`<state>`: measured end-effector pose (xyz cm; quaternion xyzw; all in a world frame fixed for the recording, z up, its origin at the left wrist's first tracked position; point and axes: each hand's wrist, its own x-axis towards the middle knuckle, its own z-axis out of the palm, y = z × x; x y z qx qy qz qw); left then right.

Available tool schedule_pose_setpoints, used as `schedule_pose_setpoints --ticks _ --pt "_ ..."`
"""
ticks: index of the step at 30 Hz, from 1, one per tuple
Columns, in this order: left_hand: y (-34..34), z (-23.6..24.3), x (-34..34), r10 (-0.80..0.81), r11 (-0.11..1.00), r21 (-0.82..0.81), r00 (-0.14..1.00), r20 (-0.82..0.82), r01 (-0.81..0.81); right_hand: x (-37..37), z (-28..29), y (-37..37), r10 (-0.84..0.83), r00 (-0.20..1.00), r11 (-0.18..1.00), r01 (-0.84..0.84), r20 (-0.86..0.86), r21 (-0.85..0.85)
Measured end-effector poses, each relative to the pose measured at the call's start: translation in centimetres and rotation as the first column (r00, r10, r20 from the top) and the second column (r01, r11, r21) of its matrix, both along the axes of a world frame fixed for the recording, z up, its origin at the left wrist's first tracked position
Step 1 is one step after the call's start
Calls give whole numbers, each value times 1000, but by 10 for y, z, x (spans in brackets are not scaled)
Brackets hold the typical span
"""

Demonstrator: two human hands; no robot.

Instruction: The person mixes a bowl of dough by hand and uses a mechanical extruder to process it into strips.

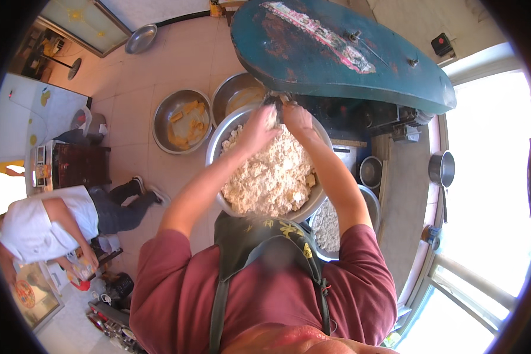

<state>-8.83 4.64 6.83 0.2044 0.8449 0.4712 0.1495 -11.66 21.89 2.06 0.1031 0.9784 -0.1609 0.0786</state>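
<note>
A large metal bowl (213,154) full of pale, crumbly dough (271,171) stands in front of me, close against my apron. Both my hands are over its far rim, beside a dark metal part (275,99) under the green machine. My left hand (261,128) has its fingers curled, with pale smears on them. Close on its right, my right hand (298,118) bends its fingers in toward the same metal part. What lies inside the fingers of either hand is too small and hidden to make out.
The green machine housing (336,53) overhangs the bowl's far side. On the floor to the left, a metal bowl (157,127) holds yellow-orange strips, beside another bowl (221,97). A basin of greyish crumbs (326,227) stands by my right arm. A person (71,218) works at far left.
</note>
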Motion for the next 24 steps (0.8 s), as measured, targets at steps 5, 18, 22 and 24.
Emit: schedule_pose_setpoints --ticks 5,18,22,24 --pt "20 -28 -58 -329 896 -339 942 -68 288 42 14 20 -37 992 995 27 -119 -92" --pt "-147 -51 75 -230 929 -278 970 84 245 48 36 29 -2 988 993 -16 -156 -115" --pt "-159 -55 138 -354 733 -607 934 46 307 72 23 46 50 954 976 -110 -296 -188" --pt "-144 -57 153 -336 683 -679 941 37 270 77 20 44 52 938 967 -133 -341 -218"
